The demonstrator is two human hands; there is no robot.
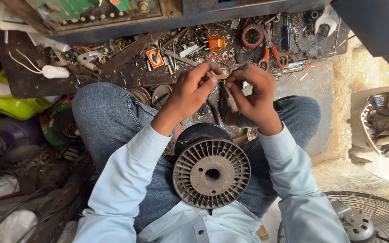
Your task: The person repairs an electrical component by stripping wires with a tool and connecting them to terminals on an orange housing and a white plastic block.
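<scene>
Both my hands are up at the near edge of the desk, a dark, grimy slab buried in metal scraps. My left hand and right hand sit close together, fingertips nearly meeting, each pinched shut on a small thin piece held between them. It's too tiny to say what it's made of, maybe a bit of wire with a yellowish tip.

In my lap, between my denim knees and nearer to me than the hands, there's a big round spool, dusty grey plastic with radial ribs on its flange and a rusty-looking hub with a hole in the middle.

On the far side of the desk: orange-handled scissors, a roll of reddish tape, a little orange plastic block and a white plug with its cord off to the left. Near right, on the floor, a wire fan guard, thin metal rings and spokes.
</scene>
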